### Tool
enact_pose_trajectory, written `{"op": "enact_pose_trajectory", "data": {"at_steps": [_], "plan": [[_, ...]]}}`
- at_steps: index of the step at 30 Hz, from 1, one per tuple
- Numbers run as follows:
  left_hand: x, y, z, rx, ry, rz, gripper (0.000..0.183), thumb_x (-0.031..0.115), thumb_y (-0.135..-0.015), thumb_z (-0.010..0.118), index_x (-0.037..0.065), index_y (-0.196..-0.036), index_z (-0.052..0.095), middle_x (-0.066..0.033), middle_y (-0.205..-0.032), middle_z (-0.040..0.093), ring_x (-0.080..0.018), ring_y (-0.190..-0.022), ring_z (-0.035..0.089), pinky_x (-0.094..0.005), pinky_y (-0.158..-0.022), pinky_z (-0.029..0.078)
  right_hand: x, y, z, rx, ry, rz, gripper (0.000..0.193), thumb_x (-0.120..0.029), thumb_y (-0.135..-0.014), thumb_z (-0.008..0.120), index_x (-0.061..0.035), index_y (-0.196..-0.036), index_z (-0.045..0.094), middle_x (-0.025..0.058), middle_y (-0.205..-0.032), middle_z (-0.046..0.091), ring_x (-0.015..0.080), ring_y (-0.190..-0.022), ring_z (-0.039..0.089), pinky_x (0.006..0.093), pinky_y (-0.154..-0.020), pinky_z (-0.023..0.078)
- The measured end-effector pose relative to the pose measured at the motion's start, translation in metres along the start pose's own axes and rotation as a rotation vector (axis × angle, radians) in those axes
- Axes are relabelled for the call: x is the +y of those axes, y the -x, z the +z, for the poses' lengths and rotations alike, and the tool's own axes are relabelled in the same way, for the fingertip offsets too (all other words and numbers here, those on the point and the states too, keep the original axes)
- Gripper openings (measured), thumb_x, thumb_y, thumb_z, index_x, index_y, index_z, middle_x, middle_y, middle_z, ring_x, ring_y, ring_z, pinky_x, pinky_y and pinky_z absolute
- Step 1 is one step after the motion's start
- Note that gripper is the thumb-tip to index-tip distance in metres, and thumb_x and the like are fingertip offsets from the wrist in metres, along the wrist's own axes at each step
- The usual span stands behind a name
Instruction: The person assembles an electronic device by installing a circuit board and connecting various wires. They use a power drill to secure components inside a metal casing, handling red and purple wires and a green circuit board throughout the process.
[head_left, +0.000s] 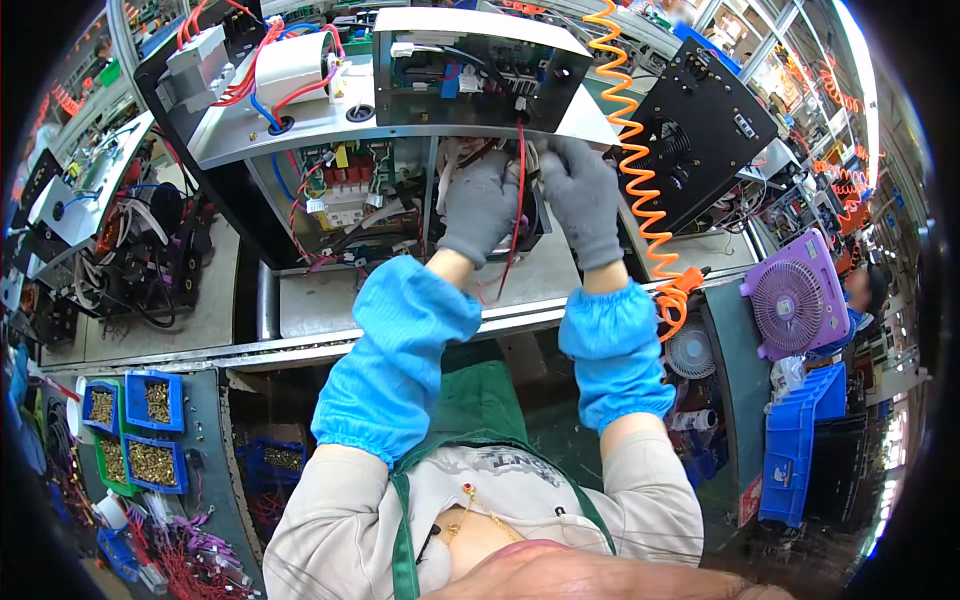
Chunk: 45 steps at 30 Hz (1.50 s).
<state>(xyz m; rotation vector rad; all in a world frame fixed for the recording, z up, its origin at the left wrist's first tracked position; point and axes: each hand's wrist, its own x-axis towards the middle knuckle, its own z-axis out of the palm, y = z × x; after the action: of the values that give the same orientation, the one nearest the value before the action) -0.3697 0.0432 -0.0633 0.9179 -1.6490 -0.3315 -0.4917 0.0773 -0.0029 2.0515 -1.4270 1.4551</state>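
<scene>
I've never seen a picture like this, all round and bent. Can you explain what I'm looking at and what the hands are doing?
It's one picture, from a wide fisheye camera on a person's head, looking down; that lens bends the straight edges. There's no robot: the gray-gloved left hand and right hand are the person's own. Both reach into an open metal unit full of wiring, which stands on a workbench. A red wire hangs between them, but I can't tell what the fingertips hold. To the right hang an orange coiled hose and, farther over, a purple fan stands. At lower left, small bins hold brass-colored parts.
</scene>
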Motion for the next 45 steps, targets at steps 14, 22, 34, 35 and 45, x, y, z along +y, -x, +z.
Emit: {"op": "enact_pose_trajectory", "data": {"at_steps": [14,22,34,35,45], "plan": [[-0.014,0.012,-0.001,-0.257,-0.244,-0.013,0.021,0.018,-0.087,0.047,0.002,-0.093,0.059,-0.0225,-0.080,0.061,-0.0402,-0.077,0.059,-0.0473,-0.070,0.047,0.020,0.007,0.033,-0.317,-0.354,0.387,0.033,-0.030,-0.087,0.061,0.0010,-0.097,0.067,0.0104,-0.073,0.065,0.0170,-0.066,0.060,0.0272,-0.061,0.046],[0.031,0.031,-0.036,-0.079,0.264,-0.280,0.028,0.018,-0.091,0.057,0.001,-0.113,0.054,-0.0110,-0.091,0.062,-0.0151,-0.069,0.059,-0.0286,-0.058,0.048,0.009,0.013,0.023,-0.193,0.067,0.279,0.027,-0.027,-0.084,0.060,-0.0039,-0.096,0.068,0.0158,-0.084,0.067,0.0257,-0.076,0.065,0.0340,-0.067,0.048],[0.037,0.001,-0.073,0.009,0.651,-0.107,0.023,0.017,-0.097,0.048,0.006,-0.114,0.058,-0.0031,-0.093,0.062,-0.0049,-0.069,0.057,-0.0179,-0.060,0.048,0.021,0.021,0.041,-0.257,-0.615,0.601,0.027,-0.021,-0.080,0.064,0.0046,-0.086,0.068,0.0112,-0.078,0.068,0.0118,-0.071,0.060,0.0253,-0.068,0.046],[0.037,0.000,-0.074,0.008,0.662,-0.126,0.023,0.018,-0.097,0.048,0.006,-0.114,0.058,-0.0030,-0.092,0.062,-0.0050,-0.069,0.058,-0.0180,-0.059,0.048,0.019,0.020,0.042,-0.213,-0.629,0.643,0.027,-0.021,-0.080,0.064,0.0047,-0.085,0.068,0.0114,-0.078,0.068,0.0119,-0.072,0.060,0.0251,-0.068,0.046],[0.048,-0.020,-0.094,-0.112,0.483,-0.142,0.025,0.023,-0.097,0.049,0.007,-0.112,0.060,-0.0026,-0.085,0.063,-0.0065,-0.067,0.058,-0.0188,-0.055,0.045,0.003,0.007,0.038,-0.014,-0.441,0.629,0.029,-0.023,-0.082,0.064,0.0043,-0.092,0.066,0.0090,-0.082,0.068,0.0121,-0.070,0.059,0.0263,-0.066,0.046]]}}
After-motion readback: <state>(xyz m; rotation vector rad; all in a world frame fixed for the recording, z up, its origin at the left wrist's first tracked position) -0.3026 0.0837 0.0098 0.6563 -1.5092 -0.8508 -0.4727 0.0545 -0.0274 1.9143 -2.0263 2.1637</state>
